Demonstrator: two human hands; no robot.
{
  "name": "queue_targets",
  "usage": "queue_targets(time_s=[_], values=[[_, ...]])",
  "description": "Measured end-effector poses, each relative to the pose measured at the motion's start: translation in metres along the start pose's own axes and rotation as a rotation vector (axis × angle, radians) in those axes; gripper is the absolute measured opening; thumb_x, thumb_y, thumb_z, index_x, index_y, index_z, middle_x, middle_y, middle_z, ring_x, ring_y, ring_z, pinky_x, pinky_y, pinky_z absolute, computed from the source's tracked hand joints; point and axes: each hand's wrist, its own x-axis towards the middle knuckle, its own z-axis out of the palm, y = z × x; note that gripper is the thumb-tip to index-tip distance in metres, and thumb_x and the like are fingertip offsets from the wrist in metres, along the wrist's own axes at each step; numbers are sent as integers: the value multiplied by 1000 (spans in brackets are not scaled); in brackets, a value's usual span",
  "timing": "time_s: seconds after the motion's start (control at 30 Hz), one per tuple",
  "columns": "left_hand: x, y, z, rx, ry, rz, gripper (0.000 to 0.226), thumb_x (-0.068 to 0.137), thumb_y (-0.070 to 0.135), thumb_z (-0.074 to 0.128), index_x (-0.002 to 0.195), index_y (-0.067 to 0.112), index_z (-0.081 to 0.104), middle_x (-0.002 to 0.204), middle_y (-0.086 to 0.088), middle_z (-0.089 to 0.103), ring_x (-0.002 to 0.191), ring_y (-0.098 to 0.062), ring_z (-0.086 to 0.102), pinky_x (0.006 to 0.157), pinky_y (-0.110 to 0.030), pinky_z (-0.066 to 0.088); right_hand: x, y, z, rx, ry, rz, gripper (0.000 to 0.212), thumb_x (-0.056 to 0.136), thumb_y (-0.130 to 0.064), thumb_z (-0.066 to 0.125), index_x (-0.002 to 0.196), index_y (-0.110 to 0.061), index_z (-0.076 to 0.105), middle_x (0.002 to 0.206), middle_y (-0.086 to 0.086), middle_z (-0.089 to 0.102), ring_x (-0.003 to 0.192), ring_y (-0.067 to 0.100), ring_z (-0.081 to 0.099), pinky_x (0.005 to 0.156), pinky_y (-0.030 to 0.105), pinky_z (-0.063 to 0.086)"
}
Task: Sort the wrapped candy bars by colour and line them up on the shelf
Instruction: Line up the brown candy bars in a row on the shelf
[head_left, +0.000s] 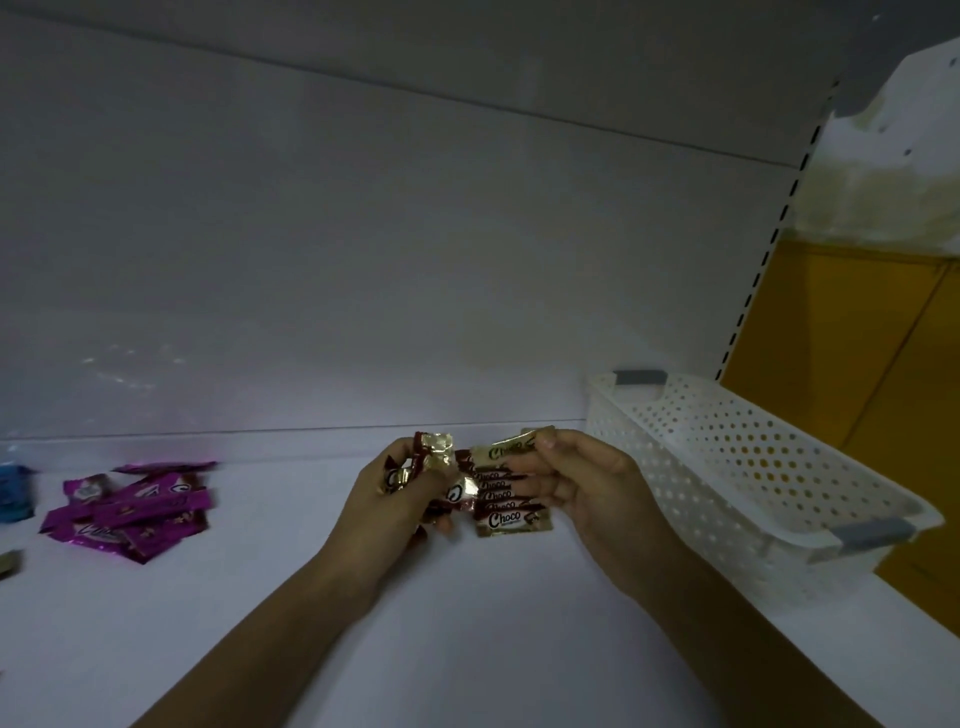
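My left hand (400, 493) grips a bunch of gold and brown wrapped candy bars (434, 457) above the white shelf (467, 623). My right hand (587, 483) pinches one gold Choco bar (506, 448) at its right end. Beneath that bar, a fanned row of several gold Choco bars (506, 512) lies between both hands. A loose pile of purple bars (135, 512) lies on the shelf at the left. Blue bars (13, 491) show at the far left edge, mostly cut off.
A white perforated plastic basket (737, 478) with grey handles stands on the shelf at the right, close to my right hand. The shelf's white back wall (363, 260) rises behind. A gold wrapper's corner (8, 564) peeks in at the left edge.
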Motion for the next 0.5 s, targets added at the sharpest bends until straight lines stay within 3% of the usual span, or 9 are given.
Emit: queue_targets(time_s=[0.07, 0.17, 0.27, 0.37, 0.5], values=[[1, -1, 0, -45, 36, -21, 8, 88, 14, 61, 91, 20, 65, 73, -3, 71, 51, -12, 58, 46, -21, 38, 1, -2, -3, -19, 4, 20, 32, 79, -38, 63, 90, -8, 70, 86, 14, 74, 74, 25, 71, 62, 24, 54], [1, -3, 0, -56, 46, -29, 7, 88, 14, 61, 91, 19, 65, 70, -1, 70, 49, -12, 58, 44, -20, 38, -1, -1, -10, -215, -41, 8, 11, 82, -12, 69, 92, -8, 67, 81, 12, 74, 70, 23, 71, 61, 24, 55], [1, -3, 0, -41, 40, -16, 6, 89, 14, 60, 92, 18, 64, 70, 0, 70, 49, -12, 57, 44, -21, 37, -5, 6, -18, -425, -116, -17, 12, 76, 1, 73, 87, -3, 70, 79, 6, 74, 73, 15, 70, 68, 23, 55], [1, -3, 0, -42, 43, -13, 6, 89, 15, 61, 93, 19, 64, 72, 0, 71, 51, -11, 58, 45, -20, 39, -6, 14, -21, -773, -112, -47, 9, 75, -10, 78, 80, -17, 76, 74, -11, 70, 71, 1, 63, 70, 17, 48], [0, -3, 0, -49, 44, 10, 9, 90, 16, 61, 95, 20, 66, 78, -3, 73, 51, -10, 58, 42, -17, 39, -4, 17, -23, -1006, -50, -149, 11, 75, -25, 78, 85, -28, 77, 72, -22, 60, 78, -11, 54, 71, 8, 36]])
